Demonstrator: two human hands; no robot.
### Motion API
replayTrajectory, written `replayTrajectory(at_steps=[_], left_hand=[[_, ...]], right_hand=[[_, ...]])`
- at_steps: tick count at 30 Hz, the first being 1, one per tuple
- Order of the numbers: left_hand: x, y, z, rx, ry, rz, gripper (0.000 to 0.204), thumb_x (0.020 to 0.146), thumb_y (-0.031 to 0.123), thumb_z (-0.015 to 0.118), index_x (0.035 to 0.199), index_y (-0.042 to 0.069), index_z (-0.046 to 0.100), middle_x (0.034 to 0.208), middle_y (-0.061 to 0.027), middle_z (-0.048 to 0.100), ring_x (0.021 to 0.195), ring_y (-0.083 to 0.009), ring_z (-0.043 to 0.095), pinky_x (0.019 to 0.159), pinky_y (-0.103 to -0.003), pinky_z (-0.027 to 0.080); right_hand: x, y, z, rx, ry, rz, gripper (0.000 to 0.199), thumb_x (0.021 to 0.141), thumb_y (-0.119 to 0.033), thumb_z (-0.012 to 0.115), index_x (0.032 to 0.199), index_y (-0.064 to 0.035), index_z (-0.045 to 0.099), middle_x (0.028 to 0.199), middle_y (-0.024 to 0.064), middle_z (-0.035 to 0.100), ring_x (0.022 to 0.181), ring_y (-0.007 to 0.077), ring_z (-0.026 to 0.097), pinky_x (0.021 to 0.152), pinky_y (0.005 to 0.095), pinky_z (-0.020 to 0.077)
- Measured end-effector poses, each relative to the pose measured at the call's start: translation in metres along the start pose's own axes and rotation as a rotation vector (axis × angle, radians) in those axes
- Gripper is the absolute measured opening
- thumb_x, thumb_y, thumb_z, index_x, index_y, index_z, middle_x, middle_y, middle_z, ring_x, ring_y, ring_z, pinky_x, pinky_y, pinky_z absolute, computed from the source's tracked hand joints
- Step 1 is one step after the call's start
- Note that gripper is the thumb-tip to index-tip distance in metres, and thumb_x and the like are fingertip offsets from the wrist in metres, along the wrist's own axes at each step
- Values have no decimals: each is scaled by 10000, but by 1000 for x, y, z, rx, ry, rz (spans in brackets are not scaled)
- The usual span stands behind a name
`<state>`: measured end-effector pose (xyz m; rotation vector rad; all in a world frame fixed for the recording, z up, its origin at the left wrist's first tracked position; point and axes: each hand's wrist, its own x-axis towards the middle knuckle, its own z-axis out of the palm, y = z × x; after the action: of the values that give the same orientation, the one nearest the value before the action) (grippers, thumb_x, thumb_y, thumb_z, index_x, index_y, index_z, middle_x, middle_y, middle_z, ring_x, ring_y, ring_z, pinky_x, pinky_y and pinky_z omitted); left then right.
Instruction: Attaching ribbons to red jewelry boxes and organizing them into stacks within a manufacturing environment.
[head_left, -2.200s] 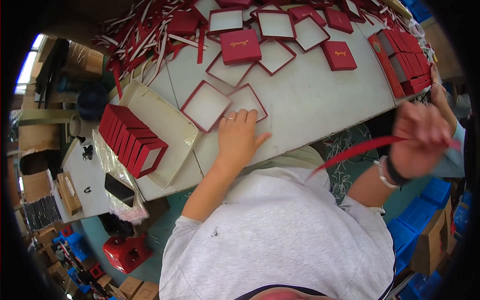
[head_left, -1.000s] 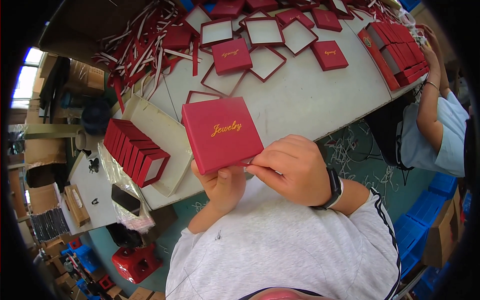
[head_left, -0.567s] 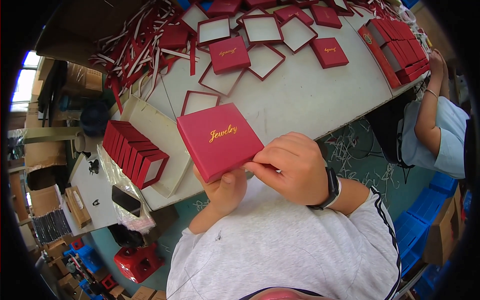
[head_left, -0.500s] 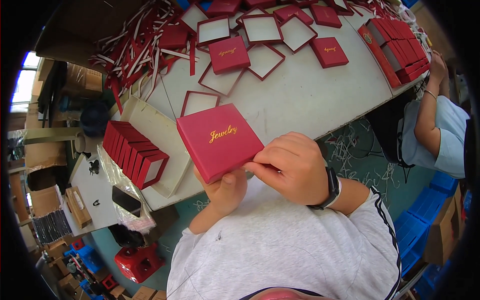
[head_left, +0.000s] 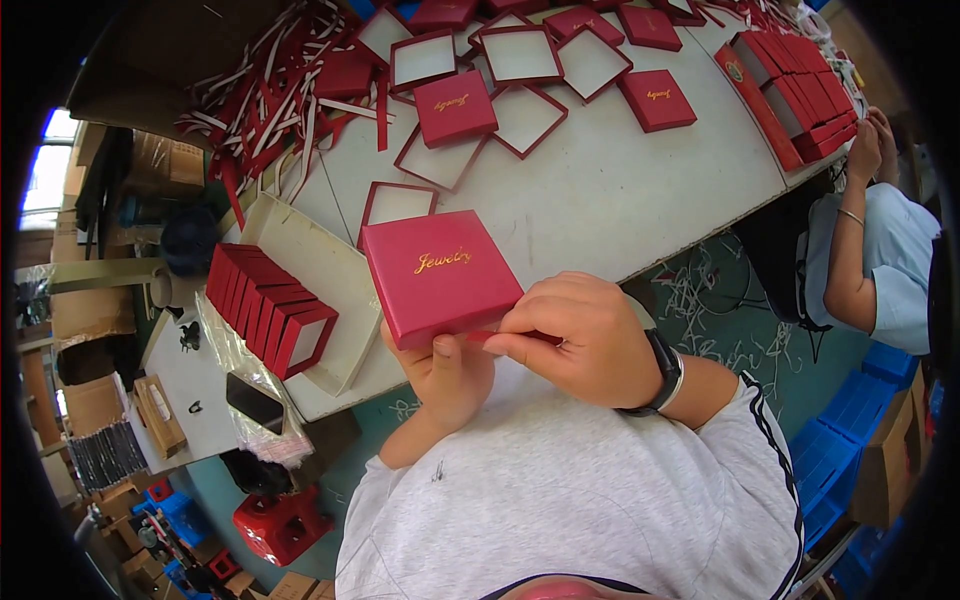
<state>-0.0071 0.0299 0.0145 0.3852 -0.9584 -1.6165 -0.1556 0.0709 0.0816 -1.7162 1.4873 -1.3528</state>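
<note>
A red square jewelry box (head_left: 425, 295) with gold lettering on top is held above the table's near edge, tilted toward me. My left hand (head_left: 448, 382) grips it from below, thumb against its near side; the other fingers are mostly hidden under the box. At the box's near right corner, my right hand (head_left: 585, 345) is closed in a pinch on a short red ribbon (head_left: 484, 336), which shows between the box's edge and my fingers. Just beyond the held box lies an open red-rimmed box part (head_left: 398, 187) with a white inside.
Red lids and white-lined trays (head_left: 522, 55) cover the far table (head_left: 640, 195), beside a heap of ribbons (head_left: 270, 95). Left, a row of red boxes (head_left: 268, 305) sits by a shallow pale tray (head_left: 350, 365) and a phone (head_left: 254, 402). Stacked boxes (head_left: 800, 95) stand near another person's arm (head_left: 852, 240).
The held box has tipped slightly and turned a little. My right fingers have drawn slightly away from its corner, and more of the red ribbon shows between them and the box.
</note>
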Motion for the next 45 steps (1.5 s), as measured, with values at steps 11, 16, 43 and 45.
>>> replayTrajectory(at_steps=[11,16,43,45], left_hand=[[-5,-3,-6,3,-14,-14,413,891,175,581,1250,170,378,1248,-20,463,1133,-182,461,944,-393,398],[-5,-3,-4,9,1,-24,411,873,192,612,1224,139,404,1225,-27,478,1106,-174,476,919,-375,406],[37,27,-4,97,285,52,301,854,-32,544,1134,39,458,1076,-109,570,980,-213,590,788,-392,553],[40,26,-6,116,306,51,297,855,-33,543,1131,40,462,1071,-106,573,976,-214,590,788,-394,550]], right_hand=[[-1,1,1,-52,63,-2,148,690,-111,742,709,-28,621,666,87,614,590,239,580,557,320,437],[-1,2,2,-80,89,-20,135,700,-124,723,693,-43,615,652,67,603,572,234,571,530,322,430],[3,40,7,335,-277,404,215,797,-214,666,849,-17,596,739,70,599,701,185,578,653,286,453],[3,32,2,379,-283,465,203,804,-201,658,847,-14,593,729,64,593,690,168,570,647,278,450]])
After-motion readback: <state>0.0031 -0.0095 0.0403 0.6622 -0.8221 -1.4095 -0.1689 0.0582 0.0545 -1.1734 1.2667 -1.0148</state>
